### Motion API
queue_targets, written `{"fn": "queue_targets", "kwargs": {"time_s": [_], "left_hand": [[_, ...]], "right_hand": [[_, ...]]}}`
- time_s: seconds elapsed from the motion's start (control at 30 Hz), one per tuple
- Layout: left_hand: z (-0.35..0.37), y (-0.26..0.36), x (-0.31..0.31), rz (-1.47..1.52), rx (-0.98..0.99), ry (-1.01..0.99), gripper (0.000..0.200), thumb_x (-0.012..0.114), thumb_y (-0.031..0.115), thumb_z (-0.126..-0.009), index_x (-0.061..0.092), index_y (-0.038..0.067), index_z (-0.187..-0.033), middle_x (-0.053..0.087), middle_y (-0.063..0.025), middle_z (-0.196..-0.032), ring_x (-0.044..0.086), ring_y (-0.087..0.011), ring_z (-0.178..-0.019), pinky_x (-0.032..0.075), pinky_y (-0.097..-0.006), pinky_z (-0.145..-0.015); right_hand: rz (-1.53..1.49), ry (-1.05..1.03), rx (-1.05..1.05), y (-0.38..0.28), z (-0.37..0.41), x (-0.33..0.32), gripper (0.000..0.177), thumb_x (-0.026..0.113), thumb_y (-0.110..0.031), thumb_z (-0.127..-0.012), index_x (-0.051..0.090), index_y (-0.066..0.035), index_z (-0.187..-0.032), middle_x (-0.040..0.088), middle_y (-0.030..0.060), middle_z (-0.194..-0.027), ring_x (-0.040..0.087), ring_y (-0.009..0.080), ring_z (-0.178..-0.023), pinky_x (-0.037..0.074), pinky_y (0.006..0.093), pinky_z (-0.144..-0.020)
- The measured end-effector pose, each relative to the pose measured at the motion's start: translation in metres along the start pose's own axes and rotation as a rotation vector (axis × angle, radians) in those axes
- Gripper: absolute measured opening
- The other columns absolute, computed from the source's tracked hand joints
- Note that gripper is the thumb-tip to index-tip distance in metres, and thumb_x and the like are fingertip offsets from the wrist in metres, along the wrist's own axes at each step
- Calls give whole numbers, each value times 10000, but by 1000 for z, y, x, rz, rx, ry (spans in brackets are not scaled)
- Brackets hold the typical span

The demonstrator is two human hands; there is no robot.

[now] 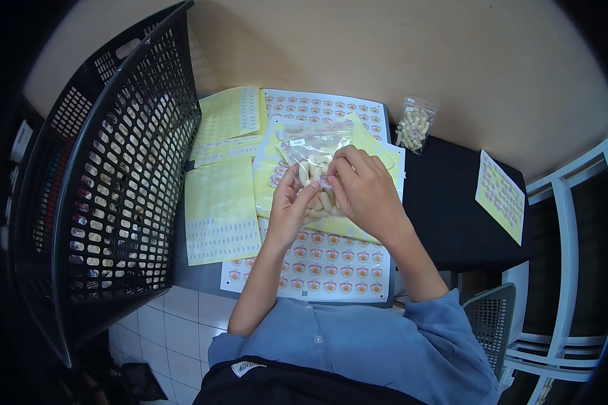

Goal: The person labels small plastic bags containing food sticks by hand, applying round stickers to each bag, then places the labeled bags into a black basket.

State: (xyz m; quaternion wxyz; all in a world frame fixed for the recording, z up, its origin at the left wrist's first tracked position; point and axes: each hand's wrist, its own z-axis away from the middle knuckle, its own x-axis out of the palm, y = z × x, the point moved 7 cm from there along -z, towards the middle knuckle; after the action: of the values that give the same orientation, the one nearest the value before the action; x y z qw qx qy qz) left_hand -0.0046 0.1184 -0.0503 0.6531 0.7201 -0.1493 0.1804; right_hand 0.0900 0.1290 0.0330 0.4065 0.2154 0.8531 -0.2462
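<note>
A clear zip bag [315, 143] of pale, finger-shaped snacks lies tilted over the sticker sheets, with a small white label near its top. My left hand [292, 208] grips the bag's left side, thumb on the front. My right hand [366, 185] is over the bag's right side, fingers curled and pinched at a small round sticker [325, 181] on the bag's front. Whether the sticker is fully pressed down cannot be seen. Under the bag is a white sheet of round orange-and-pink stickers [332, 270].
Yellow label sheets [219, 196] lie to the left, beside a tall black perforated basket [125, 169]. Another filled bag [415, 126] leans against the wall at the back right. A yellow sticker sheet [501, 196] rests on the black-covered table [446, 202].
</note>
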Motion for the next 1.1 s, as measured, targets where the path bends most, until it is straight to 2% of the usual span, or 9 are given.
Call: {"fn": "queue_targets", "kwargs": {"time_s": [0.17, 0.27, 0.33, 0.47, 0.53, 0.73, 0.83, 1.0, 1.1], "left_hand": [[-2, 0, 2, -137, 75, 24, 404, 542, 7, -763, 377, -27, -1130, 506, -96, -1030, 507, -121, -929, 433, -237, -766], [-1, 0, 2, -152, 85, 30, 436, 556, -5, -745, 365, -29, -1137, 500, -103, -1042, 507, -132, -942, 437, -241, -776], [0, 1, 2, -175, 99, 30, 446, 557, -3, -743, 359, -29, -1142, 496, -107, -1049, 507, -135, -947, 439, -242, -780], [3, 4, 6, -180, 91, 32, 472, 561, -2, -737, 346, -31, -1157, 491, -112, -1057, 512, -139, -945, 442, -245, -779], [4, 3, 6, -176, 73, 24, 475, 560, -4, -738, 344, -31, -1161, 491, -114, -1060, 513, -140, -945, 441, -245, -780], [2, 1, 3, -70, 70, 11, 466, 570, 5, -740, 357, -23, -1154, 493, -117, -1064, 521, -140, -938, 445, -242, -770], [0, 0, 0, -38, 39, -15, 430, 570, 27, -753, 377, -17, -1135, 509, -107, -1039, 523, -132, -931, 445, -242, -766], [-5, -6, -3, -157, -41, -10, 332, 517, 90, -807, 422, -18, -1107, 539, -97, -1000, 541, -122, -882, 441, -244, -747], [-7, -11, -4, -116, 16, 41, 300, 519, 120, -821, 433, -18, -1073, 539, -90, -977, 537, -104, -841, 443, -228, -696]], "right_hand": [[-6, 48, 15, 3, 4, 0, 113, 583, -76, -669, 512, -24, -741, 475, 64, -795, 482, 206, -761, 367, 305, -648], [-155, 86, 90, 11, 6, -1, 142, 601, -73, -645, 521, -22, -751, 474, 72, -791, 479, 223, -769, 376, 315, -676], [-361, 135, 226, 25, 11, 6, 229, 608, -68, -622, 520, -22, -827, 457, 98, -842, 478, 247, -786, 383, 323, -723], [-359, 287, 356, 29, 15, 2, 378, 617, -44, -623, 463, -28, -967, 428, 112, -941, 484, 238, -847, 402, 330, -742], [-991, 327, 612, 50, 27, 29, 517, 639, -20, -627, 375, -40, -1070, 389, 110, -1038, 476, 212, -921, 426, 324, -733], [-1208, 288, 656, 52, 31, 37, 584, 655, -8, -638, 335, -25, -1126, 378, 119, -1105, 497, 194, -907, 444, 297, -752], [-1078, 205, 479, 45, 33, 32, 610, 649, -4, -641, 327, -19, -1158, 377, 131, -1130, 494, 202, -937, 443, 298, -771], [-1025, 178, 468, 38, 37, 31, 625, 642, -1, -637, 336, -14, -1181, 386, 135, -1138, 464, 210, -1006, 434, 306, -797], [-1012, 176, 459, 40, 38, 31, 624, 643, -10, -647, 335, -10, -1190, 398, 135, -1130, 455, 208, -1017, 432, 302, -797]]}}
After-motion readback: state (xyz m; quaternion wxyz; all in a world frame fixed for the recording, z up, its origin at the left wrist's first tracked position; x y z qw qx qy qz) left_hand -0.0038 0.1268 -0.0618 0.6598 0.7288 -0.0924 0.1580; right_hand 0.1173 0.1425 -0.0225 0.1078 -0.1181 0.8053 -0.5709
